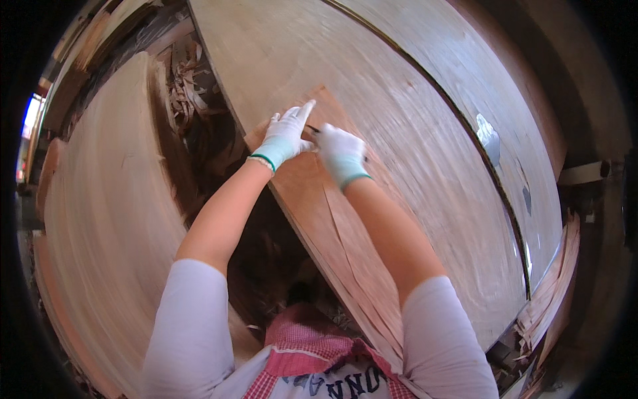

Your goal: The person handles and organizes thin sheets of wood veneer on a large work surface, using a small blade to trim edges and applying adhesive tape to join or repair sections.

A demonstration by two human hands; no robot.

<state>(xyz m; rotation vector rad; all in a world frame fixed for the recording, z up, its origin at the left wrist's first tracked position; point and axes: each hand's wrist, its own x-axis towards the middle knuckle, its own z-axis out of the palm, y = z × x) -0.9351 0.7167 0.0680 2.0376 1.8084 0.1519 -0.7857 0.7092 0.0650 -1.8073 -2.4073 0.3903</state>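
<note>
Both my hands wear white gloves with green cuffs. My left hand (284, 136) lies flat with fingers spread on a reddish-brown veneer sheet (318, 213), near its far corner. My right hand (342, 154) is closed around a small dark tool (312, 129), whose tip pokes out toward my left fingers and touches the veneer. The reddish sheet rests on top of a large pale veneer sheet (412, 113) that covers the work surface.
A tall stack of pale veneer sheets (106, 213) stands to my left. Veneer scraps (189, 80) fill the dark gap between stack and table. More strips (551, 286) hang at the right edge. A hole (488, 136) shows in the far sheet.
</note>
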